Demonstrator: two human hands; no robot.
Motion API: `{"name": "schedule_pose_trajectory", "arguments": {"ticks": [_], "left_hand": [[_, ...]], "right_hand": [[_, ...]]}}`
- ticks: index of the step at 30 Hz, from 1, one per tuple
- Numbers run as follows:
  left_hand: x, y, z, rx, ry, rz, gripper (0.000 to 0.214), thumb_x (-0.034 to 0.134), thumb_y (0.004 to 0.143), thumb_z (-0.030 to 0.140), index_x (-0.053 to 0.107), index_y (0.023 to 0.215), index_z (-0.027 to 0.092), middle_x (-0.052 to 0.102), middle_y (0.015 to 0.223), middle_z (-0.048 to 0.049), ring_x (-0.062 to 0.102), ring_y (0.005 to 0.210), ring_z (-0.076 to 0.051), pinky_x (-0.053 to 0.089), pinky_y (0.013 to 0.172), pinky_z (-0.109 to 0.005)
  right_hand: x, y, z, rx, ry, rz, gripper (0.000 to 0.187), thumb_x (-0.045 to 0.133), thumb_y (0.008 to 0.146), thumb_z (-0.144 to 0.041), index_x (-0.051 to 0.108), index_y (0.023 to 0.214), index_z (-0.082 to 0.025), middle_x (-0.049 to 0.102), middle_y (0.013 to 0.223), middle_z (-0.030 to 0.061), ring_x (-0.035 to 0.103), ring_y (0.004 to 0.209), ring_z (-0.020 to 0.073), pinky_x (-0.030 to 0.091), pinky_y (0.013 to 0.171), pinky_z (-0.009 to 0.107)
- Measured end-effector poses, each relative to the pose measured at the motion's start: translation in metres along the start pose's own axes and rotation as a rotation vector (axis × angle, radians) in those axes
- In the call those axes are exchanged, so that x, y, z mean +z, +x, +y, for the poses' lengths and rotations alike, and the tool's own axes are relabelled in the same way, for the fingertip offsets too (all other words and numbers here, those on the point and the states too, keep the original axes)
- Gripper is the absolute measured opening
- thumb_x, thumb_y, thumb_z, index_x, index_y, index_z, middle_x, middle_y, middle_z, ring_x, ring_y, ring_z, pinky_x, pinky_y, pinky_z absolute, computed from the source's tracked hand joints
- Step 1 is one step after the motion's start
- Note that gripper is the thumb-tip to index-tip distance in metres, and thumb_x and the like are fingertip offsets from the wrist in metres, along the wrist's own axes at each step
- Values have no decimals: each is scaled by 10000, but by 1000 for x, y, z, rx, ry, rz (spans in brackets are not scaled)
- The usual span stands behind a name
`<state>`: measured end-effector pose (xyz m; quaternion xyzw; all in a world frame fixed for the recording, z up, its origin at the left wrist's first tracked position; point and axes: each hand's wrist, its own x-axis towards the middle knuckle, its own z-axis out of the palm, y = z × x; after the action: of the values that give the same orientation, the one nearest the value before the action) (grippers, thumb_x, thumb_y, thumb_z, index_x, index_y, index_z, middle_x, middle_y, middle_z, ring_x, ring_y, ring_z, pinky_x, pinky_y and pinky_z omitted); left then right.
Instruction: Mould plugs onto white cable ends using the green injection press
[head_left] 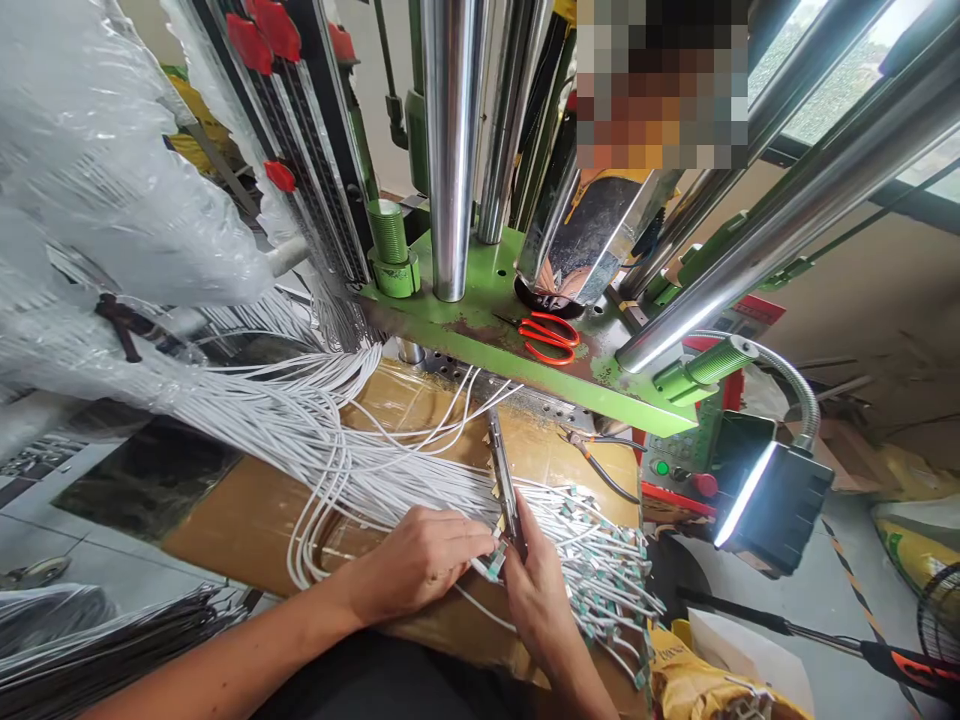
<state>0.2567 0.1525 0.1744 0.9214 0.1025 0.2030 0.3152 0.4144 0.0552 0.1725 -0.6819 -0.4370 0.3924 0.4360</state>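
Note:
My right hand [541,595] is closed around the near end of a long, narrow metal bar [504,470], with several small pieces along its left edge. The bar's far end lies near the steel plate under the green press. Close beside it, my left hand [424,562] pinches the end of a white cable with a small greenish connector [495,566]. That connector touches the bar's near end, by my right thumb. Many white cables [420,478] run beneath the bar, and their connector ends [600,560] lie bunched to the right of my right hand.
Red-handled scissors [551,338] rest on the press's green platen [480,345]. Pliers with dark and orange handles [604,468] lie on the brown-covered table [262,520]. A lit work lamp [776,510] stands right. Plastic-wrapped cable bundles [112,180] hang left. Another person is behind the press.

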Motion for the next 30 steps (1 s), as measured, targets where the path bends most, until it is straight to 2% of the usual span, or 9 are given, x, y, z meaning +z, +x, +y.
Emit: {"name": "schedule_pose_trajectory", "arguments": {"ticks": [3,6,9,12,14,16,19,23,30], "left_hand": [[3,2,-4,-45,-92,38,295,437,880,110,661,1059,182,735,1025,-78,682,922,-203,492,832,-299],[0,8,-3,-186,-211,102,208,502,899,190,690,988,172,727,928,-77,665,861,-191,494,794,-282],[-10,14,3,-377,-339,147,236,499,927,262,704,862,166,697,838,-54,636,788,-165,483,728,-244],[-19,17,7,-619,-372,271,231,571,896,344,694,836,159,702,786,-28,631,735,-160,478,694,-232],[-21,17,6,-704,-381,284,243,613,867,380,698,894,154,722,802,-27,644,730,-168,484,677,-231],[-22,18,0,-650,-380,196,249,602,873,367,717,943,158,746,852,-40,668,757,-181,493,679,-235],[-19,18,-12,-414,-301,67,217,567,868,233,740,985,172,762,928,-65,695,819,-204,507,741,-260],[-16,15,-27,-155,-195,-31,343,498,817,84,711,1070,174,745,1030,-92,698,919,-225,509,824,-294],[-17,15,-36,-78,-166,-69,338,500,824,115,696,1084,207,736,1028,-79,686,942,-215,519,863,-286]], "right_hand": [[0,1,-3,1,0,-3,609,467,813,-146,424,1420,-166,525,1403,84,450,1318,230,332,1125,369],[-2,3,-5,81,43,-50,640,573,777,-196,434,1400,-164,663,1099,70,607,985,227,496,875,333],[-4,4,-7,152,92,-78,663,635,770,-271,431,1390,-156,560,742,-29,493,651,139,439,614,257],[-6,3,-9,150,129,-89,625,621,795,-308,436,1372,-152,462,691,-57,403,606,112,375,573,237],[-6,3,-9,160,148,-97,631,624,794,-321,431,1369,-149,451,689,-59,387,601,108,358,566,235],[-6,3,-9,180,158,-92,651,633,783,-330,426,1374,-147,450,686,-60,381,596,107,346,561,234],[-6,4,-10,197,176,-82,670,648,765,-339,435,1373,-155,457,691,-57,383,598,107,344,562,233],[-6,5,-10,202,188,-70,663,664,754,-333,455,1360,-161,466,694,-52,386,606,109,357,572,235],[-4,3,-4,197,192,-64,664,662,768,-350,448,1374,-182,471,723,-42,397,629,116,377,588,239]]}}
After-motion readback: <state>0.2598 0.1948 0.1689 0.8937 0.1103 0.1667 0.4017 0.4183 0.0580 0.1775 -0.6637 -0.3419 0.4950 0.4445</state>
